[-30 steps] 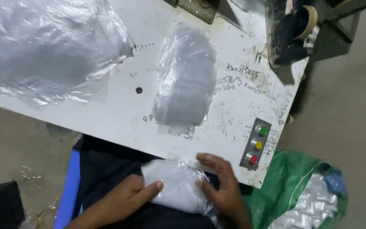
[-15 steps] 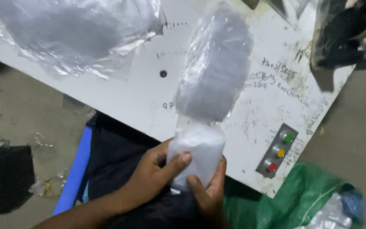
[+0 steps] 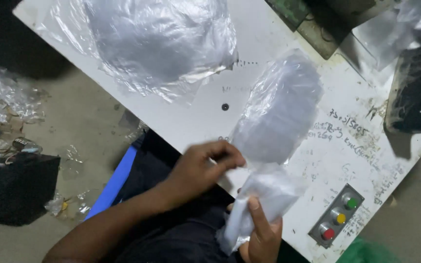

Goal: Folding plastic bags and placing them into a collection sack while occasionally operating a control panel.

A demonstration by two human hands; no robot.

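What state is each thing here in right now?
Left hand: fingers pinched at the edge of the long clear bag.
Right hand: gripping the white packet.
White packet: held up, crumpled.
Long clear bag: lying on the white table.
Pile of clear bags: heaped, untouched.
Three buttons: unpressed.

The scene is dim overall, with the white tabletop [image 3: 191, 122] the brightest surface; light seems to fall from above, since the top glows while the floor past its left edge lies in murk. Soft glare sits on the clear plastic heap [image 3: 157, 44] at the table's far edge, and milder sheen on the plastic bag [image 3: 278, 114] nearer the middle. Deep shadow swallows the dark machine part [image 3: 417, 92] at the right edge. The left hand [image 3: 203, 168] and right hand [image 3: 261, 234] show slight motion blur. Fine detail is soft and grainy throughout.
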